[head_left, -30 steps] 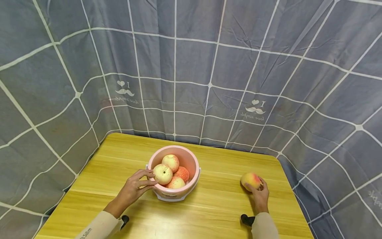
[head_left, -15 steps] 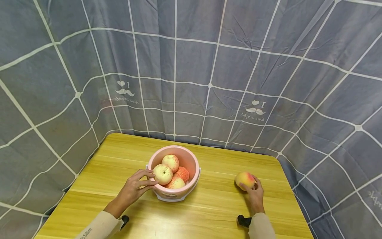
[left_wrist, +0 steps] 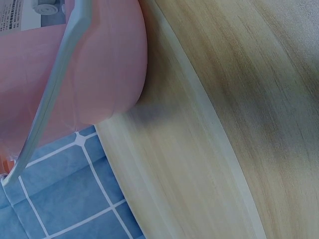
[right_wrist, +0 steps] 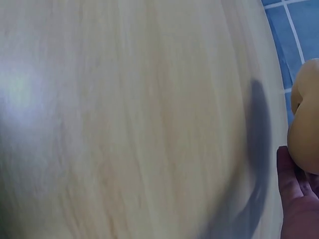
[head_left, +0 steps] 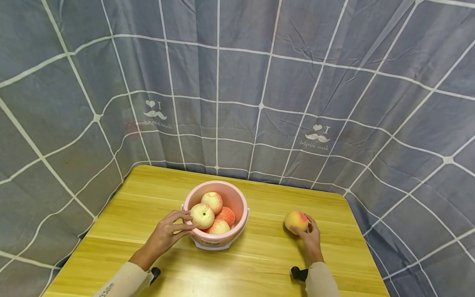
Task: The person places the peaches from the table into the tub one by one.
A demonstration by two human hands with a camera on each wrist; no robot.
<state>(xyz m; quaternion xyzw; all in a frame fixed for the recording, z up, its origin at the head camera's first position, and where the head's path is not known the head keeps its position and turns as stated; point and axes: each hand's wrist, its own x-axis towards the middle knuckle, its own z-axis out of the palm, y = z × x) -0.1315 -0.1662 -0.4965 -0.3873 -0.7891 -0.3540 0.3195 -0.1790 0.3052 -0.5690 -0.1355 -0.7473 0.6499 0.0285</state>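
Note:
A pink bucket [head_left: 234,197] with a white handle stands on the table, holding several yellow-and-red peaches [head_left: 203,216]. My left hand [head_left: 167,231] grips the bucket's left rim, its fingertips beside the nearest peach. In the left wrist view the bucket's side [left_wrist: 107,64] and handle [left_wrist: 47,102] show, but the hand does not. To the right, my right hand [head_left: 311,239] holds another peach [head_left: 294,221] with thumb and fingers around its right side. The right wrist view shows that peach [right_wrist: 306,132] only partly, above the fingers [right_wrist: 286,174].
The wooden table [head_left: 267,264] has rounded far corners. A grey curtain [head_left: 237,82] with white grid lines hangs around its back and sides. Dark wrist mounts [head_left: 298,273] sit at both sleeves. A shadow [right_wrist: 256,144] falls on the tabletop beside the right hand.
My right hand has moved left toward the bucket with the peach in it. The left hand and the bucket have stayed in place.

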